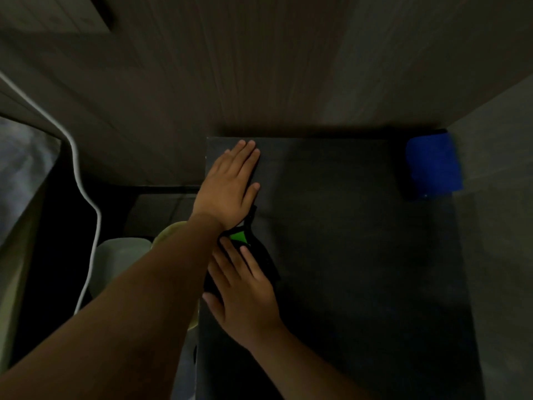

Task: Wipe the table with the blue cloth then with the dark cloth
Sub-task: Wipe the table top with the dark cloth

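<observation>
Now, left hand (229,183): flat on table (346,255), fingers together
right hand (245,295): fingers apart, pressing dark cloth (240,237)
blue cloth (432,166): far right corner

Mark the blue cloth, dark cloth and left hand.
blue cloth (432,166), head view, middle of its top.
dark cloth (240,236), head view, its green patch.
left hand (227,183), head view, back of hand.

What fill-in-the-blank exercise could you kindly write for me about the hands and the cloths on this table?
1. The blue cloth lies in the table's far ___ corner.
2. The right hand presses straight fingers on the dark cloth, which bears a ___ patch.
3. The left hand lies flat on the table, holding ___.
Missing words: right; green; nothing.
</observation>
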